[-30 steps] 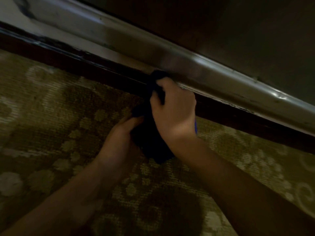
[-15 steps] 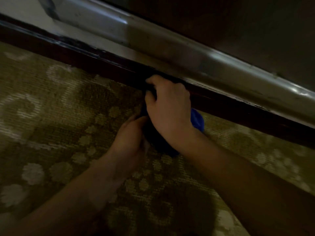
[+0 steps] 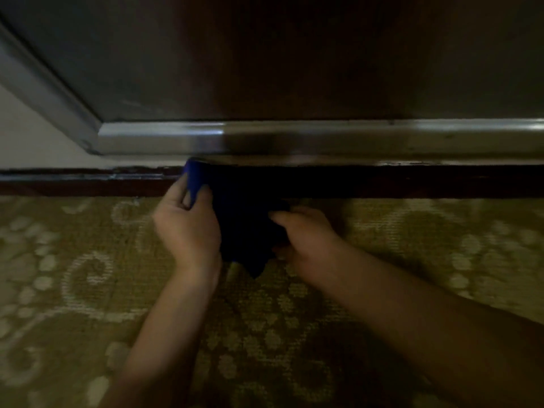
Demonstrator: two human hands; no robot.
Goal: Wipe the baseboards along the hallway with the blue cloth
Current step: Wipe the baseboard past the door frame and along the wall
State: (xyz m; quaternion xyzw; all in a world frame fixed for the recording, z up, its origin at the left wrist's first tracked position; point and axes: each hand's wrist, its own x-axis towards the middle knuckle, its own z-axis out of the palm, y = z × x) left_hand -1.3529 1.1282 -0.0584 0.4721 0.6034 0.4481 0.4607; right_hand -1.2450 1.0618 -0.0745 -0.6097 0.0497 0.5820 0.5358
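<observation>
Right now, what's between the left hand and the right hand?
The bunched blue cloth fills the gap in the head view, held by the left hand and right hand against the dark baseboard.

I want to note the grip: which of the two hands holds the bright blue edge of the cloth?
The left hand: it pinches the lit blue edge of the blue cloth; the right hand grips the dark side.

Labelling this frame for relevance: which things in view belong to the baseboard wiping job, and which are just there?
In the job:
- blue cloth, held against the baseboard
- dark baseboard
- left hand, gripping the cloth
- right hand, gripping the cloth

Just there:
- patterned carpet
- metal trim above the baseboard
- dark panel above the trim
</observation>
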